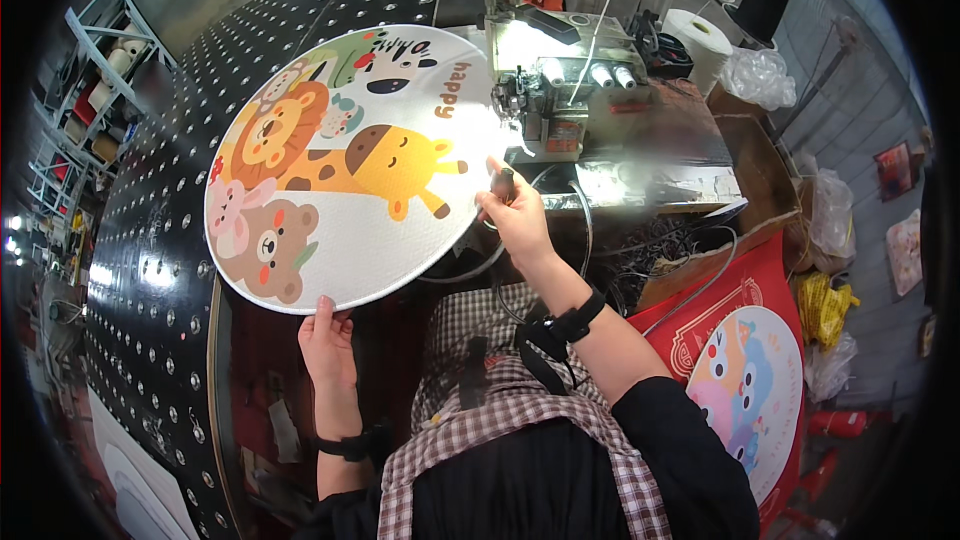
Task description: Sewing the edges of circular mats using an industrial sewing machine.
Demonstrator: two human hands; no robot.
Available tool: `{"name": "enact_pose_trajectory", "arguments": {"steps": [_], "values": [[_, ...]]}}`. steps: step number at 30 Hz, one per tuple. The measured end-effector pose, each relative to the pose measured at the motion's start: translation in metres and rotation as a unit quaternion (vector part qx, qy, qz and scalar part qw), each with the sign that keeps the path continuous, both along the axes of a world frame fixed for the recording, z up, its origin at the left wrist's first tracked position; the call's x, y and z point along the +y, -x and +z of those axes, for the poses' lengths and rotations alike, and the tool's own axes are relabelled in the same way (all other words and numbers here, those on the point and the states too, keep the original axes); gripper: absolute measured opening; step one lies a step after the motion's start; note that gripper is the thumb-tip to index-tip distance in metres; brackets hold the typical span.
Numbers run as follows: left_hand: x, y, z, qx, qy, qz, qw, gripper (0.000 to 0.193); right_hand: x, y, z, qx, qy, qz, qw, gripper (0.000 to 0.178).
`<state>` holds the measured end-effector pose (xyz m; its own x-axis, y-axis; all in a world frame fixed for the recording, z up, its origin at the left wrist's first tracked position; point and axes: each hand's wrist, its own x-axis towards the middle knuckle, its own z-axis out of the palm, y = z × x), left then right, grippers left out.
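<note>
A round white mat [350,275] printed with cartoon animals lies partly on the studded black table, its right edge up against a lit sewing machine [545,105]. My left hand [328,345] pinches the mat's near edge, thumb on top and fingers underneath. Close to the machine's needle area, my right hand [518,225] is closed at the mat's right edge. A small dark-handled tool [503,183] shows between its fingers; its exact kind cannot be made out. Glare whitens the mat's edge beside the machine.
Thread cones [697,35] stand behind the machine. A second round printed mat [750,395] rests on red material at the right. Cables and a cardboard box [755,165] are beside the machine table. Shelving [110,50] stands at the far left; the studded table [165,240] spreads leftward.
</note>
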<state>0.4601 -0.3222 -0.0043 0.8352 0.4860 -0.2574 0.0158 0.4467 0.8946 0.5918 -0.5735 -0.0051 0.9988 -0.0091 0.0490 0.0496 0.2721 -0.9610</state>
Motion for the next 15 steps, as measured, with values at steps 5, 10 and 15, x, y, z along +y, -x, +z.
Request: {"name": "enact_pose_trajectory", "arguments": {"steps": [5, 10, 15], "values": [[0.0, -0.002, -0.005, -0.002, 0.005, -0.015, 1.0, 0.013, -0.001, -0.003, 0.0, -0.008, 0.009, -0.005, 1.0, 0.048], [-0.003, -0.003, -0.002, -0.003, 0.002, -0.017, 1.0, 0.013, -0.002, -0.002, 0.001, -0.007, -0.005, -0.01, 1.0, 0.044], [-0.003, -0.002, 0.0, -0.021, 0.014, -0.023, 0.999, 0.014, -0.002, -0.006, 0.003, -0.01, -0.043, -0.002, 0.999, 0.042]]}}
